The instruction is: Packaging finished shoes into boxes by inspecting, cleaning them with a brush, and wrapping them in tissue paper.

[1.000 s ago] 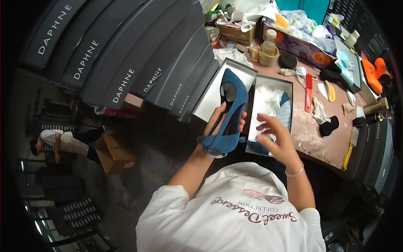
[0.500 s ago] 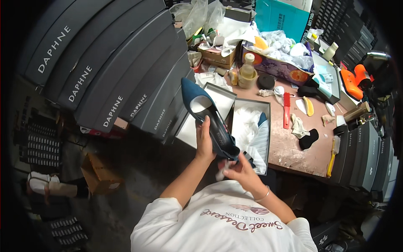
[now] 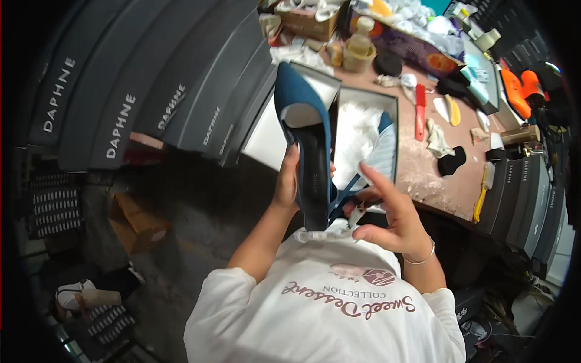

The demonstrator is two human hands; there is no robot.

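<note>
A dark blue pointed shoe (image 3: pixel 302 91) with a black insole is held toe-up over the table's front edge. My left hand (image 3: pixel 288 181) is closed around its side, thumb along the rim. At the heel, my right hand (image 3: pixel 396 221) has its index finger and thumb spread beside a thin blue strap (image 3: pixel 345 199); its other fingers are partly hidden. A whitish, crumpled piece (image 3: pixel 324 236) hangs below the heel. Beyond the hands is an open shoebox (image 3: pixel 396 139) holding white tissue paper (image 3: pixel 357 130) and a second, wrapped blue shoe (image 3: pixel 382 145).
Dark shoeboxes (image 3: pixel 200 91) are stacked at the left, and more boxes (image 3: pixel 523 212) stand at the right. On the table lie a red brush (image 3: pixel 420 115), a yellow-handled brush (image 3: pixel 483 196), a bottle in a cup (image 3: pixel 359 51) and cloth scraps (image 3: pixel 439 139). A cardboard box (image 3: pixel 136 224) sits on the floor.
The shoe is tilted more upright and appears closer to me. My right hand has opened from a pinch at the heel and moved right. The view has shifted downward.
</note>
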